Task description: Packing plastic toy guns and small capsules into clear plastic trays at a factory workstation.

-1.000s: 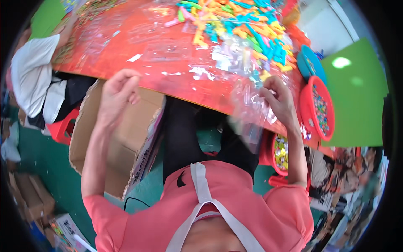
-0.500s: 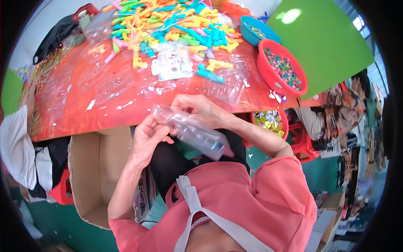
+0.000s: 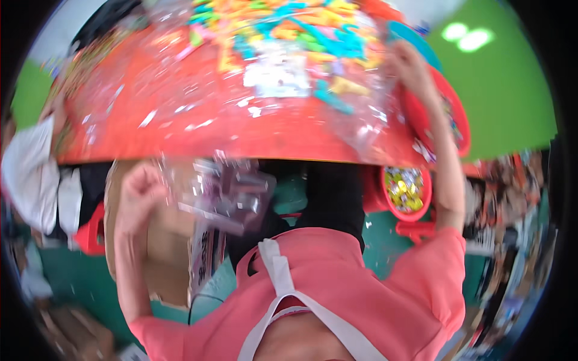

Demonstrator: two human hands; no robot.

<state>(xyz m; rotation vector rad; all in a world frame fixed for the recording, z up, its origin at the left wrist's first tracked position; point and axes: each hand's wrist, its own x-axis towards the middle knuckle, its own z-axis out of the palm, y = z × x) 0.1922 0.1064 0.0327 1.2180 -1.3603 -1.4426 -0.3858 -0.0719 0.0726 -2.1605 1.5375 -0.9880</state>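
Low at the left, just off the table's front edge, my left hand (image 3: 141, 195) has its fingers closed on the edge of a clear plastic blister tray (image 3: 232, 195). The tray is blurred, with moulded hollows catching the light. My right hand (image 3: 410, 66) is stretched out over the far right of the table, beside a teal bowl (image 3: 418, 41) and a red bowl (image 3: 460, 129). Its fingers look curled but are smeared by motion, so whether they hold anything cannot be made out.
A heap of coloured plastic toy pieces (image 3: 313, 39) covers the red table's (image 3: 223, 129) far side, with clear packaging around it. Beneath the front edge are a cardboard box (image 3: 165, 259) and a red bowl of gold and silver pieces (image 3: 404, 192). Another person's sleeve (image 3: 30, 174) shows at left.
My right hand has let go of the clear plastic and swung up and right to the bowls. My left hand has moved left with the plastic tray. The view has shifted.
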